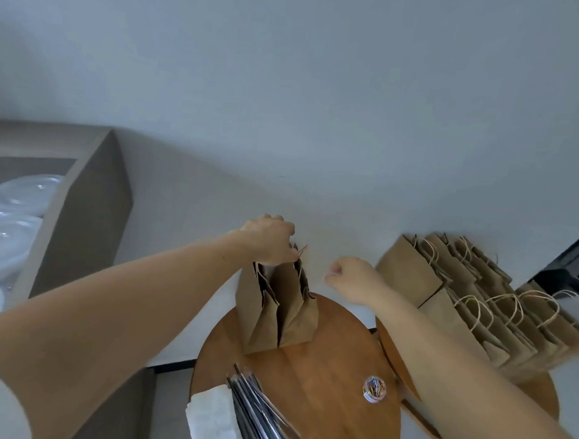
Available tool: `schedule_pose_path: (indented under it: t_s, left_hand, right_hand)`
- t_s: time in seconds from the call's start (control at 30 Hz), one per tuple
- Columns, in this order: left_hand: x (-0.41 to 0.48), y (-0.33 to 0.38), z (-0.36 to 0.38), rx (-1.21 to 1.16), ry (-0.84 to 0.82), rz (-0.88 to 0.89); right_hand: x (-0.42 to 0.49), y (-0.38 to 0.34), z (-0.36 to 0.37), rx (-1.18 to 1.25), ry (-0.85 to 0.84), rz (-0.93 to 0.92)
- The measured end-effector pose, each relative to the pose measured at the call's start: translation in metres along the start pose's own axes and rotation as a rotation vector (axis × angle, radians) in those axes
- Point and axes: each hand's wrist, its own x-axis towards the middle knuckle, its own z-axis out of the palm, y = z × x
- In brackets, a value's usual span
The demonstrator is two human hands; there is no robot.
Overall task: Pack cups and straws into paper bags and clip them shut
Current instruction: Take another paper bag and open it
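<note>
A brown paper bag (277,306) stands upright at the far edge of a round wooden table (323,389). My left hand (270,238) pinches the bag's folded top. My right hand (352,278) hovers just right of the bag top with its fingers curled shut; whether something small is between them I cannot tell. A small clear jar of coloured paper clips (374,389) sits on the table near my right forearm. Wrapped straws (257,415) lie in a bundle at the table's near left, beside white napkins (212,420).
A stack of flat paper bags with twine handles (471,302) leans on a second wooden table at the right. Clear plastic lids or cups (9,224) fill a grey box (87,215) at the left. A white wall is right behind.
</note>
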Motion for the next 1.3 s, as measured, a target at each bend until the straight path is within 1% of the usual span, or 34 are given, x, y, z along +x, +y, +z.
schedule_pose_path:
  t_s: [0.13,0.23,0.37,0.47,0.6,0.73,0.9,0.97,1.03,1.17,1.3]
  left_hand:
    - [0.023,-0.002,0.028,-0.037,-0.032,-0.075]
    - [0.035,0.000,0.048,-0.067,-0.056,-0.142]
    - [0.043,0.011,0.076,-0.139,-0.063,-0.285]
    - [0.046,0.022,0.097,-0.181,-0.061,-0.375]
    - [0.041,0.034,0.119,-0.223,-0.086,-0.453]
    - [0.031,0.040,0.132,-0.238,-0.089,-0.505]
    - [0.020,0.054,0.143,-0.305,-0.020,-0.501]
    - [0.014,0.064,0.152,-0.335,-0.019,-0.482]
    - [0.007,0.075,0.162,-0.359,-0.047,-0.449]
    - [-0.009,0.094,0.185,-0.396,-0.128,-0.392]
    - [-0.030,0.115,0.210,-0.373,-0.227,-0.345]
  right_hand:
    - [0.043,0.020,0.020,-0.021,-0.079,-0.033]
    - [0.073,0.037,0.039,-0.090,-0.166,-0.075]
    - [0.111,0.067,0.072,-0.160,-0.305,-0.124]
    - [0.132,0.086,0.095,-0.203,-0.362,-0.195]
    - [0.143,0.098,0.119,-0.232,-0.368,-0.260]
    - [0.145,0.111,0.126,-0.265,-0.246,-0.293]
    - [0.115,0.131,0.111,-0.302,-0.196,-0.370]
    - [0.092,0.140,0.106,-0.318,-0.198,-0.385]
    - [0.065,0.150,0.103,-0.348,-0.206,-0.396]
    - [0.008,0.171,0.105,-0.368,-0.191,-0.358]
    - [-0.042,0.191,0.117,-0.361,-0.208,-0.338]
